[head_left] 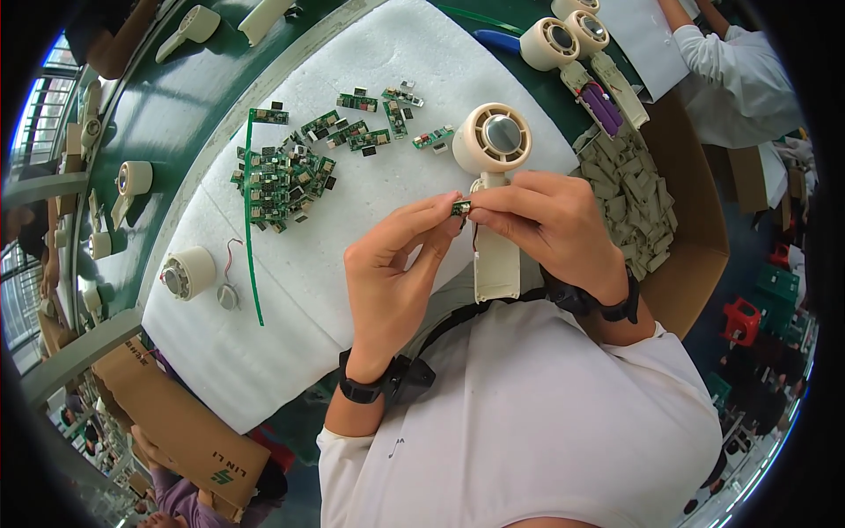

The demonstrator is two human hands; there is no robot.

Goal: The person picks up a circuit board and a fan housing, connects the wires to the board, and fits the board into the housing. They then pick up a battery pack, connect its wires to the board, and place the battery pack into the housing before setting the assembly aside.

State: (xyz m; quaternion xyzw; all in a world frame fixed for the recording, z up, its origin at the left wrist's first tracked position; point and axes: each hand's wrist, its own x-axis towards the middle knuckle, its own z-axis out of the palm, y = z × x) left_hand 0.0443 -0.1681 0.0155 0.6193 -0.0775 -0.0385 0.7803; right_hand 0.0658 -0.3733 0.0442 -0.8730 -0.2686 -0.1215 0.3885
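Nearest, white shirt [528, 414]; beyond, with left hand [394, 268] and right hand [563, 220], pinching a small circuit board [460, 209] narrowly at fingertips, just beside fan handle [498, 268]. Probably light, stiff, fragile; best taken by its edges.

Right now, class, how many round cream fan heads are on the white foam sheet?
2: one fan head just beyond the right hand, the other fan head near the sheet's left edge. None seems hidden.
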